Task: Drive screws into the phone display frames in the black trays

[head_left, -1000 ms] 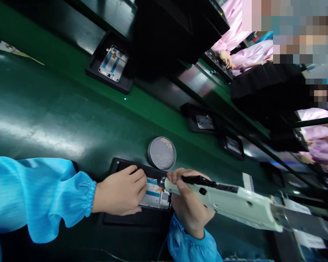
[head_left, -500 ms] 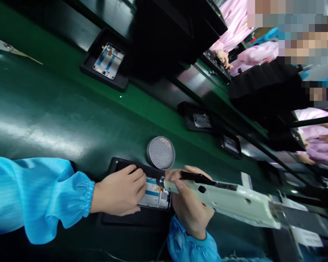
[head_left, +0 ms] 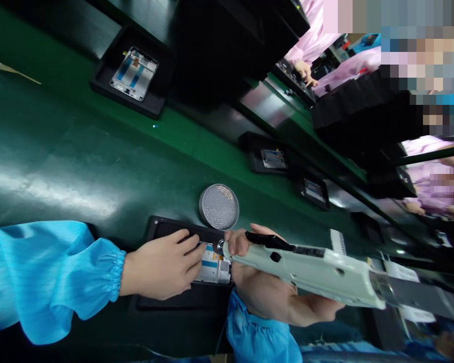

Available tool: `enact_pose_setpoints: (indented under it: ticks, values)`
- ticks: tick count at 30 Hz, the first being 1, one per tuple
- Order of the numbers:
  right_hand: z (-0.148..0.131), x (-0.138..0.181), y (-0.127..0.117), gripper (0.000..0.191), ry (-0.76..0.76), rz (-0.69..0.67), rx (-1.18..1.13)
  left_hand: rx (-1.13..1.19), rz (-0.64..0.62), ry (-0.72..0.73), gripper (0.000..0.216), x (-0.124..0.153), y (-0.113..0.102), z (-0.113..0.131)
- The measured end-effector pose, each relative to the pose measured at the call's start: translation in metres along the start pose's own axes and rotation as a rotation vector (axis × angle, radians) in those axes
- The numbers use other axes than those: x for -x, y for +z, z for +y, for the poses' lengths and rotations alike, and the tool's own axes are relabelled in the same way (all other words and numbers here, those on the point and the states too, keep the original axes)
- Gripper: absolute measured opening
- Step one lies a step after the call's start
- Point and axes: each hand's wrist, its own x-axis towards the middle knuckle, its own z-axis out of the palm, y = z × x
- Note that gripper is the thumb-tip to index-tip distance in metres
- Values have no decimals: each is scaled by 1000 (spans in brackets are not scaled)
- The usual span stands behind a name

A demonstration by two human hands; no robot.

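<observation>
Right fingers (head_left: 238, 243) wrapped around pale-green screwdriver (head_left: 310, 272), left fingers (head_left: 190, 244) slightly apart, spread over silvery phone frame (head_left: 211, 274)

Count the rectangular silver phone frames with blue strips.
4 silver phone frames: one partly under the bare left hand, one at upper left, one right of centre, one farther right. Others may be hidden.

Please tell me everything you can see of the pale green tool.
The pale green tool looks plastic: a long, slanting body with a black lever, dark spots along its side, a shiny collar at the front and a grey piece behind. The right hand grips it near the front, which points towards the silver panel; contact is unclear.
</observation>
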Motion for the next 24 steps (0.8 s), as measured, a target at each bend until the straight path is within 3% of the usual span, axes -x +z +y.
enact_pose_setpoints:
  ticks: [6, 12, 19, 24]
  values:
    - [-3, -6, 11, 87, -79, 48, 92, 1, 39, 6, 40, 0, 0, 1]
    - [-5, -14, 6, 54, -96, -32, 154, -6, 40, -1, 39, -1, 1, 2]
    - [-4, -8, 2, 65, -70, -22, 135, 0, 51, -5, 38, -2, 1, 3]
    - [-3, -6, 1, 51, -82, 59, 137, 10, 66, -15, 38, -1, 2, 3]
